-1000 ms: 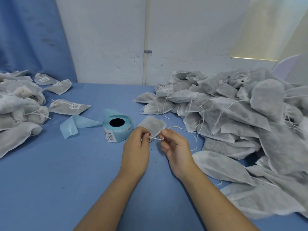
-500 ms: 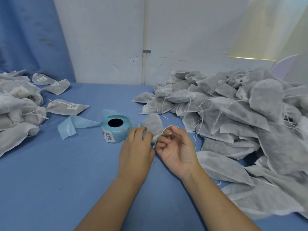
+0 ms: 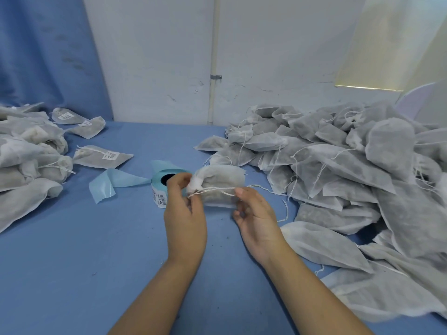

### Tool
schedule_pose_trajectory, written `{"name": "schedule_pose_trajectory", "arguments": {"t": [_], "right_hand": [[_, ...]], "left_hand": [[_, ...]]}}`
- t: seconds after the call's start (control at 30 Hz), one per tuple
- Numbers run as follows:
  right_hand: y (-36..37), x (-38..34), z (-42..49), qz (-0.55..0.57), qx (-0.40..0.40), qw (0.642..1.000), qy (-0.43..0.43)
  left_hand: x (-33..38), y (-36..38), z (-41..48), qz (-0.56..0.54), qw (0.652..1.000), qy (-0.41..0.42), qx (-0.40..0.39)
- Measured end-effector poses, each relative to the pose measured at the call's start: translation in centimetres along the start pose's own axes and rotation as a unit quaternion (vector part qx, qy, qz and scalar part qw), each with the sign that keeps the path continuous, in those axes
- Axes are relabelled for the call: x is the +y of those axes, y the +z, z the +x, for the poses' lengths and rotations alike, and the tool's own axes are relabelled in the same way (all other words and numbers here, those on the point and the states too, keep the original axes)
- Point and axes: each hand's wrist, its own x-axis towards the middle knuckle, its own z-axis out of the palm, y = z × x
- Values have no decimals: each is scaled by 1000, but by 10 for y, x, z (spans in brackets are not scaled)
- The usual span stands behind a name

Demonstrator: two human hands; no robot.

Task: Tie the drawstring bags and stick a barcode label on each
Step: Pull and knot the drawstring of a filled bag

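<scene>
Over the middle of the blue table [image 3: 72, 262] the person holds a small white bag [image 3: 219, 182] just above the surface, lying sideways with its gathered neck to the left. The left hand [image 3: 185, 213] pinches that bunched neck between thumb and fingertips, its back towards me. The right hand [image 3: 256, 213] nips the drawstring [image 3: 217, 189] between thumb and forefinger, so the string runs taut across the front of the bag from one hand to the other; its remaining fingers are loosely curled. The left hand partly hides the roll of labels [image 3: 160, 189], which stands just behind it with a barcode showing on its side and a loose blue backing strip [image 3: 113, 184] trailing off to the left. A big heap of bags [image 3: 350, 177] with straggling strings fills the right side, reaching close to the right wrist. A smaller pile [image 3: 24, 160] sits at the left edge, and near it lies a labelled bag [image 3: 101, 157]. Behind are a white wall with a pipe [image 3: 214, 68] and a blue curtain [image 3: 36, 56].
</scene>
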Motion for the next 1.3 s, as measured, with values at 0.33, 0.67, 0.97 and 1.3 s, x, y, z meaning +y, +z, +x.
{"name": "schedule_pose_trajectory", "arguments": {"t": [0.33,0.67,0.97,1.3], "right_hand": [[3,8,0,-75,37,996,-18],[-2,10,4,-54,51,997,0],[-2,9,5,-46,49,998,-1],[-2,8,3,-34,19,999,7]], "left_hand": [[-13,0,6,28,999,11,38],[-11,0,6,-18,998,-33,44],[-9,0,4,-23,998,-53,20],[-7,4,4,-22,1000,-2,-15]]}}
